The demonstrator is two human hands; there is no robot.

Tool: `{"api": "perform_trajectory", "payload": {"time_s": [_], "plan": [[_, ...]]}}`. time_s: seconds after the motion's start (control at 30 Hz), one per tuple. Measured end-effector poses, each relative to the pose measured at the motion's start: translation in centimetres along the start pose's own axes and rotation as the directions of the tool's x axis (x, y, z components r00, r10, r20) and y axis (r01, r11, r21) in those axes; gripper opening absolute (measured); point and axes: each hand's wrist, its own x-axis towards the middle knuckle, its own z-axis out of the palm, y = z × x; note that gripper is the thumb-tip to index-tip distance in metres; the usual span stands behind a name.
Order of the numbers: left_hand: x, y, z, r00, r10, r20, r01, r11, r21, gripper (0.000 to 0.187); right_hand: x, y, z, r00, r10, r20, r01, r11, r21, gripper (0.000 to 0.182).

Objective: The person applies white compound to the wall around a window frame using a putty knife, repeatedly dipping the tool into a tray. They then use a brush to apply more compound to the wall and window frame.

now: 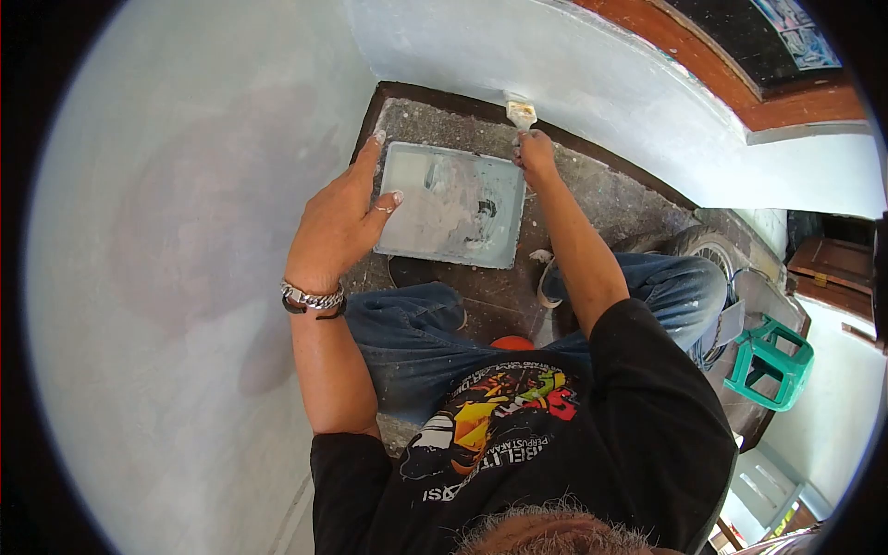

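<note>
My right hand (535,157) is wrapped round the handle of a paintbrush (521,113). Its pale, paint-coated bristles are at the foot of the white wall (592,102), right by the dark baseboard (462,104). My left hand (342,217) is held over the left side of a grey paint tray (450,256), thumb and fingers apart, with white paint on the fingertips and nothing in it. Whitish paint covers much of the tray's inside, with a dark patch toward its right. The tray is on the speckled floor between my knees and the wall corner.
A pale wall (185,231) rises close on my left. At the right are a wheel (710,248), a green plastic stool (772,363) and a brown wooden piece of furniture (832,268). A wooden frame (684,55) runs along the upper right. Something red (511,343) shows between my legs.
</note>
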Motion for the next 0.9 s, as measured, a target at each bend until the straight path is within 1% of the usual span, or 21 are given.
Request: {"api": "perform_trajectory", "payload": {"time_s": [0.03, 0.13, 0.23, 0.27, 0.33, 0.37, 0.43, 0.53, 0.63, 0.73, 0.83, 0.87, 0.9], "plan": [[0.0, 0.0, 0.0, 1.0, 0.023, -0.012, -0.023, 1.0, 0.004, 0.069, -0.8, -0.5, 0.3, 0.999, -0.033, -0.002, 0.033, 0.999, 0.028, 0.014], [0.0, 0.0, 0.0, 0.996, 0.084, -0.043, -0.082, 0.996, 0.035, 0.068, -2.7, 1.7, 0.1, 1.0, -0.006, -0.01, 0.006, 1.0, -0.005, 0.015], [0.0, -0.1, 0.2, 0.992, 0.115, -0.055, -0.113, 0.993, 0.047, 0.067, -1.9, 2.1, 0.9, 0.994, 0.098, -0.05, -0.102, 0.992, -0.079, 0.014], [-0.1, -0.2, 0.2, 0.991, 0.121, -0.058, -0.118, 0.992, 0.046, 0.067, -1.1, 1.9, 1.3, 0.998, 0.059, -0.035, -0.062, 0.994, -0.088, 0.014], [-0.3, 0.2, -0.3, 1.0, 0.03, 0.003, -0.03, 1.0, -0.004, 0.069, 0.5, 1.4, 2.2, 1.0, -0.017, -0.003, 0.016, 0.994, -0.105, 0.014], [-0.4, 0.2, -0.4, 0.999, -0.017, 0.034, 0.018, 0.999, -0.03, 0.07, 0.2, 0.9, 2.6, 0.999, -0.032, 0.005, 0.032, 0.998, -0.055, 0.014], [-0.8, 0.0, -0.4, 1.0, -0.004, 0.004, 0.004, 0.999, -0.035, 0.071, -1.0, -0.7, 3.6, 0.998, -0.066, 0.02, 0.065, 0.997, 0.039, 0.014], [-0.9, 0.0, -0.7, 1.0, -0.011, -0.002, 0.01, 1.0, -0.026, 0.071, -2.7, 0.6, 4.2, 1.0, 0.007, -0.003, -0.007, 0.998, 0.063, 0.014], [-1.3, -0.1, -0.7, 1.0, -0.004, 0.0, 0.004, 1.0, -0.019, 0.07, -0.8, 1.6, 4.2, 0.99, 0.137, -0.022, -0.135, 0.99, 0.048, 0.013], [-1.5, -0.4, -0.6, 1.0, 0.014, -0.017, -0.014, 1.0, -0.021, 0.069, 1.3, 0.1, 4.3, 0.991, 0.132, 0.025, -0.133, 0.991, 0.012, 0.011], [-2.3, 0.1, -1.0, 0.998, 0.044, -0.048, -0.044, 0.999, 0.007, 0.07, -0.2, -1.7, 3.2, 0.987, 0.042, 0.153, -0.073, 0.977, 0.202, 0.008], [-2.6, 0.5, -1.2, 0.997, 0.056, -0.06, -0.055, 0.998, 0.025, 0.07, -0.4, -0.8, 2.3, 0.981, 0.025, 0.192, -0.065, 0.977, 0.205, 0.008], [-2.9, 0.9, -1.4, 0.996, 0.07, -0.053, -0.068, 0.997, 0.031, 0.071, -1.2, 0.0, 2.2, 0.971, 0.08, 0.225, -0.14, 0.954, 0.265, 0.009]]}}
